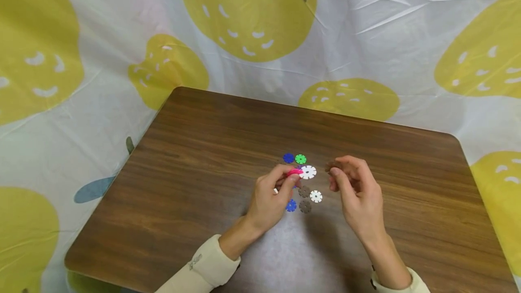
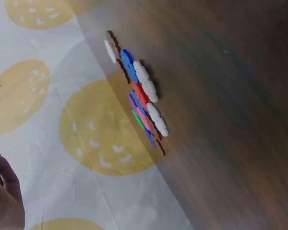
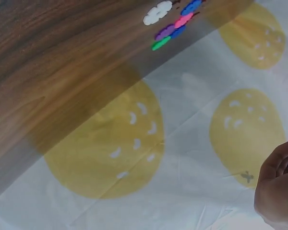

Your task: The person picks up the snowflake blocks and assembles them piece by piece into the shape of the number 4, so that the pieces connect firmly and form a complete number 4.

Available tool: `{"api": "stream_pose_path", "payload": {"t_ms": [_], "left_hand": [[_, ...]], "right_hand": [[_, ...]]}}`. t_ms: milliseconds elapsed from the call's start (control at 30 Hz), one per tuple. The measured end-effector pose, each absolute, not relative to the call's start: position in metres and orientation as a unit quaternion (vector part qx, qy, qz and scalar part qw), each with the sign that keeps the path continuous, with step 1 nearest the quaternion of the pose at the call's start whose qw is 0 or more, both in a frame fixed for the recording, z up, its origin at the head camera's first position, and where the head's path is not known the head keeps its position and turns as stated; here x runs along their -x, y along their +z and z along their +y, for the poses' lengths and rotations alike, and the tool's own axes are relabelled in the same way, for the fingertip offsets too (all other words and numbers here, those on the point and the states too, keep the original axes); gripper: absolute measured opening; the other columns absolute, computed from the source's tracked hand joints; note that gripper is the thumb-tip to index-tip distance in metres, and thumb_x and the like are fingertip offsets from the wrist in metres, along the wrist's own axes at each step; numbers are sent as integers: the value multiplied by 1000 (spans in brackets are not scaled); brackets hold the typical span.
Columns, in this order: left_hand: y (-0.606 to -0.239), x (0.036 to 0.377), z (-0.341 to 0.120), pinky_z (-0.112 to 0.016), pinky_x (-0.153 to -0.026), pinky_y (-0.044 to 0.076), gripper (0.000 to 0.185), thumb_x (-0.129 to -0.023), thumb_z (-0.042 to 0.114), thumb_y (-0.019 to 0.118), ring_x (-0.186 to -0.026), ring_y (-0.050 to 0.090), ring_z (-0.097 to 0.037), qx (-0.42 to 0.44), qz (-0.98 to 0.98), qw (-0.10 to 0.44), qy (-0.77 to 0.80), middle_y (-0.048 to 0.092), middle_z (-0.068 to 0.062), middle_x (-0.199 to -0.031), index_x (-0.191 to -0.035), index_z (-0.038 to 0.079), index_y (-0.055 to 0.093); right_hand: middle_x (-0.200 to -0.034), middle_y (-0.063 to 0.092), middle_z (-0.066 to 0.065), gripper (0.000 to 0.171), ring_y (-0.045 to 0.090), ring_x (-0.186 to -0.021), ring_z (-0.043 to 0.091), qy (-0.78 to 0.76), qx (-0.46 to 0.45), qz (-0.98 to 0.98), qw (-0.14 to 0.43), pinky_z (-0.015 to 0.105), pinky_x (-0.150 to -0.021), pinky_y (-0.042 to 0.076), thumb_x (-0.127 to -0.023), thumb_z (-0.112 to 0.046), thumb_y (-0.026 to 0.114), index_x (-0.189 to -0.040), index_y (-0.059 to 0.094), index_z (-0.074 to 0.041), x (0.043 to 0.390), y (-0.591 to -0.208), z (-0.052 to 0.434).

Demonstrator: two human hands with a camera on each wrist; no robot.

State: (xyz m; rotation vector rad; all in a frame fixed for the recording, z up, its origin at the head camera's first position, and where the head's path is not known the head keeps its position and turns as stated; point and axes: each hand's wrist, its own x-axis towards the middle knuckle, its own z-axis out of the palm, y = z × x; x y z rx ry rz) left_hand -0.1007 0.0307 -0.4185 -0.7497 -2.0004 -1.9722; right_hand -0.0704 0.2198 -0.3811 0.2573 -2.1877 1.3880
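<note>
Between thumb and fingers my left hand (image 1: 270,198) pinches a pink notched plastic disc (image 1: 295,172), seen nearly edge-on. A white notched disc (image 1: 308,172) meets its right edge and looks larger than the discs on the table. To the right, my right hand (image 1: 360,196) pinches a brown notched disc (image 1: 331,166), partly covered by the fingers. Both hands are raised over the table, a short gap apart. At their view edges, the wrist cameras catch only part of the left hand (image 2: 5,187) and of the right hand (image 3: 278,187); the held discs are hidden there.
Several loose discs lie flat on the wooden table (image 1: 203,148), among them a dark blue disc (image 1: 288,158), a green disc (image 1: 300,159), a white disc (image 1: 315,196) and a brown disc (image 1: 305,206). Behind the table hangs a patterned cloth (image 1: 260,76).
</note>
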Motion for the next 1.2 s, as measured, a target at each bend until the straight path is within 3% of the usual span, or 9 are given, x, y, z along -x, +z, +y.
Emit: {"api": "stream_pose_path", "payload": {"t_ms": [433,1200], "left_hand": [[-412,98,35,-18,-44,45,7,-103,8,61,-54,50,1,275,-675,117,-674,71,-14,-79,-103,4,67],[-411,100,35,-19,-41,43,5,-101,4,63,-52,49,0,276,-659,109,-691,72,-16,-79,-101,2,68]], "right_hand": [[-79,68,11,23,60,-67,-1,474,-133,-820,293,11,-62,52,-92,14,65,-113,69,5,68,-382,216],[-74,69,14,25,63,-62,4,527,-149,-781,299,15,-55,53,-89,20,64,-110,70,8,70,-386,207]]}}
